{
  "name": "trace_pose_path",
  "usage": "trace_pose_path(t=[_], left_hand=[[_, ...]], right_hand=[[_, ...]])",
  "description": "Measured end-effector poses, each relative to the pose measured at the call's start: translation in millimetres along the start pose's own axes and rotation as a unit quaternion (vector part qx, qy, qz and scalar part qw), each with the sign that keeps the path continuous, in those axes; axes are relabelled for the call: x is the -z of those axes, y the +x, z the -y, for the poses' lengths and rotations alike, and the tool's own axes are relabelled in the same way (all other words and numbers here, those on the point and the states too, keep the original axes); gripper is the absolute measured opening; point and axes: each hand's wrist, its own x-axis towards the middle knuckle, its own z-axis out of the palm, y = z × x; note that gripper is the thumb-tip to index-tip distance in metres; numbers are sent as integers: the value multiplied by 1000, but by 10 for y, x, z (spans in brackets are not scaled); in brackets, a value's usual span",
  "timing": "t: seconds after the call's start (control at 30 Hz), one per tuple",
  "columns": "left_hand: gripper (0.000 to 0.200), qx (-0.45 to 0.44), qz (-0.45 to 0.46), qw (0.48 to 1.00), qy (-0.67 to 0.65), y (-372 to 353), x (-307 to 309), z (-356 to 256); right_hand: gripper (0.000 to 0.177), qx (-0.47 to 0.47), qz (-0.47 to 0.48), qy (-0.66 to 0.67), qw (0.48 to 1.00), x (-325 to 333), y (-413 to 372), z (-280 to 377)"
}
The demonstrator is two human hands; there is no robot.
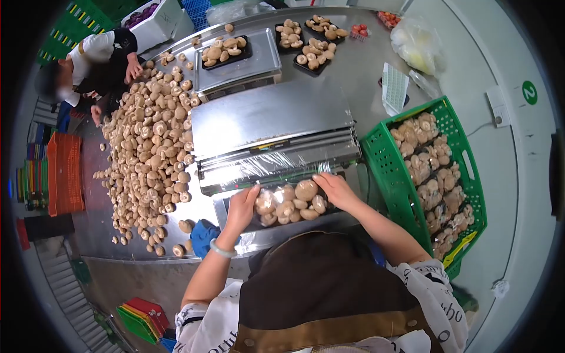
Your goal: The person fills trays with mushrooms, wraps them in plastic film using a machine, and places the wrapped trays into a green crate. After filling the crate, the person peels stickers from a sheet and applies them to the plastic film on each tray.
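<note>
In front of me lies a tray of mushrooms (pixel 288 203) with clear plastic film (pixel 276 187) drawn over it. The film runs down from the front of a metal wrapping machine (pixel 273 120). My left hand (pixel 241 207) is at the tray's left side, its fingers closed on the film's edge. At the upper right corner, my right hand (pixel 336 189) pinches the film too. The tray's own rim is mostly hidden under film and mushrooms. A blue cloth (pixel 204 237) lies beside my left wrist.
Loose mushrooms (pixel 150 135) are heaped on the left, where a co-worker (pixel 94 65) reaches in. Behind the machine, a scale (pixel 235 76) bears a filled black tray (pixel 226 53). A green crate (pixel 465 153) of wrapped mushroom packs stands right. An orange crate (pixel 63 173) is far left.
</note>
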Motion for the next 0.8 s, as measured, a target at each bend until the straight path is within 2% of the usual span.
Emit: trace_pose_path(t=[0.07, 0.13, 0.2, 0.27, 0.3, 0.4, 0.43, 0.47, 0.53, 0.57, 0.63, 0.67, 0.73, 0.8], left_hand=[[36, -36, -11, 993, 109, 81, -148, 210], [33, -66, -60, 985, 150, 44, -244, 328], [24, -96, -141, 976, 138, -108, -277, 407], [17, -66, -156, 985, 17, -286, -302, 527], [14, -50, -163, 984, -43, -339, -315, 582], [11, -77, -156, 983, -66, -433, -391, 527], [11, -74, -193, 973, -99, -385, -407, 661], [11, -81, -193, 974, -88, -399, -342, 595], [10, -96, -189, 975, -68, -444, -200, 352], [10, -79, -156, 982, -76, -448, -178, 344], [10, -95, -115, 987, 66, -409, -282, 336], [10, -106, -93, 980, 137, -353, -347, 326], [23, -216, -86, 936, 264, -176, -585, 445], [31, -321, -74, 862, 385, 49, -808, 362]], right_hand=[[39, 6, -49, -37, 998, -206, 64, -397], [42, -40, -75, -64, 994, -242, 26, -545], [31, -93, -90, -23, 991, -237, -102, -648], [25, -123, -101, 52, 986, -212, -226, -610], [22, -88, -117, 61, 987, -227, -285, -584], [19, -59, -178, 94, 978, -397, -308, -664], [17, -72, -182, 171, 966, -354, -361, -655], [15, -66, -191, 221, 954, -243, -485, -654], [14, -119, -181, 419, 882, 125, -916, -305], [14, -127, -203, 406, 882, 238, -1114, -276], [12, -156, -276, 353, 880, 276, -1379, -337], [12, -145, -321, 272, 896, 184, -1426, -558], [11, -121, -400, 102, 903, -94, -1467, -1206], [12, -118, -449, 54, 884, -401, -1328, -1575]])
